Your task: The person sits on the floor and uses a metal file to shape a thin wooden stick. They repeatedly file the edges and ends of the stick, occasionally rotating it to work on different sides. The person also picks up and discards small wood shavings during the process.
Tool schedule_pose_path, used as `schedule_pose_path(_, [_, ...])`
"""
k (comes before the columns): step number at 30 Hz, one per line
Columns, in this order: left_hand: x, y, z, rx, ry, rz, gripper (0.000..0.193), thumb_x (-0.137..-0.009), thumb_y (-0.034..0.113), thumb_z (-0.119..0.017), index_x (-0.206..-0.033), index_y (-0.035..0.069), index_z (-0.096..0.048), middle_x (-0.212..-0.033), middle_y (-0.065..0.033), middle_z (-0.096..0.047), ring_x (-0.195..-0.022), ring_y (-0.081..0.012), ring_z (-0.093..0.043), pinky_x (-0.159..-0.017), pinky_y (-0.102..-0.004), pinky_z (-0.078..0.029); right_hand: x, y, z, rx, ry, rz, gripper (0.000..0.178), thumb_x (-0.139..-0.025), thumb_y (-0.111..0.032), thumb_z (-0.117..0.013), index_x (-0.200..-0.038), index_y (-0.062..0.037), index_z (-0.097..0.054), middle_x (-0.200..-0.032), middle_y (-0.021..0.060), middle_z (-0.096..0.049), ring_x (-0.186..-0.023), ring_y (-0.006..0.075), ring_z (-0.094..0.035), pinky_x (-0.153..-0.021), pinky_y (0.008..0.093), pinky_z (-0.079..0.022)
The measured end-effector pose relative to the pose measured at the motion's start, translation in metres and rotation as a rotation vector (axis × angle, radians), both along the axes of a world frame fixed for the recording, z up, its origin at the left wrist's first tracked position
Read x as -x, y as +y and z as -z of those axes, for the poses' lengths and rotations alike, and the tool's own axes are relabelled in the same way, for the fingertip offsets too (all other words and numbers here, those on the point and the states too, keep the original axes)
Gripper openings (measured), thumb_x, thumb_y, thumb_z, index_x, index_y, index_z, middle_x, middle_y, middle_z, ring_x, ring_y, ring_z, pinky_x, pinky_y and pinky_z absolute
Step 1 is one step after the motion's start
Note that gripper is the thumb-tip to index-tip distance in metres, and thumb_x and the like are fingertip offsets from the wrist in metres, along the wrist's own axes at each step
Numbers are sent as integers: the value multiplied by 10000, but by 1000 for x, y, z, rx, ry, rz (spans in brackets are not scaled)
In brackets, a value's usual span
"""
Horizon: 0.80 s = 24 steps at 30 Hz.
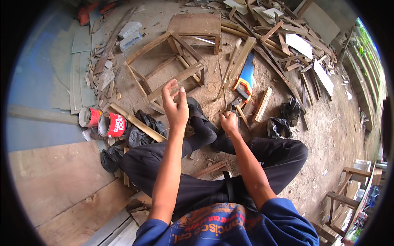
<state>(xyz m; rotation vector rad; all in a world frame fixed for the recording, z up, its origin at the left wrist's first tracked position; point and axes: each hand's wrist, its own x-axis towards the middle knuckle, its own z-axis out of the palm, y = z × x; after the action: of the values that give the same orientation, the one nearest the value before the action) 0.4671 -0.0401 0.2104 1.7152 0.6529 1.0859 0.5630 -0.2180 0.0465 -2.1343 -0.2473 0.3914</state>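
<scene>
My left hand (175, 107) is raised with its fingers apart and holds nothing. It hovers by the near edge of a wooden frame (191, 70), which lies on its side with a flat board at its far end. Low between my feet, my right hand (229, 122) is closed round the lower end of a thin dark rod (223, 88); its exact kind is unclear. Just beyond that hand lies a handsaw (247, 73) with a blue blade and an orange and black handle. Wooden strips (242, 55) lie alongside the saw, and a short wood block (263, 105) rests to its right.
Paint cans (111, 124) with red labels stand at the left, next to a long wood strip (137, 123) and black plastic bags (150, 125). Scrap wood (283, 39) is heaped at the far right. Another black bag (283, 121) lies right of my knee. A wooden stand (344, 200) is at the right edge.
</scene>
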Motion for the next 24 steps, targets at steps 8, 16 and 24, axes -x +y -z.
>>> schedule_pose_path(8, [6,2,5,-2,-33,-6,327,-975,145,-594,-1269,17,-529,-1256,-132,-575,-1143,-239,-573,-949,-372,-484,-6,11,-89,-225,-133,3,181,-820,-156,-639,-776,19,-630,-647,180,-635,-606,269,-643,-584,383,-481])
schedule_pose_path(16, [-6,-5,-13,-28,7,30,313,-972,138,-590,-1253,10,-537,-1251,-129,-585,-1147,-236,-569,-938,-366,-485,-14,-17,41,92,84,-19,307,-816,-277,-648,-805,30,-664,-656,203,-647,-637,318,-682,-645,433,-529])
schedule_pose_path(24, [-32,-12,-34,-269,-8,269,821,-877,457,-726,-1454,7,-355,-1391,-193,-501,-1312,-309,-476,-1079,-472,-370,-10,2,-100,126,224,-185,342,-833,-270,-634,-959,45,-666,-879,335,-658,-920,430,-687,-795,476,-512])
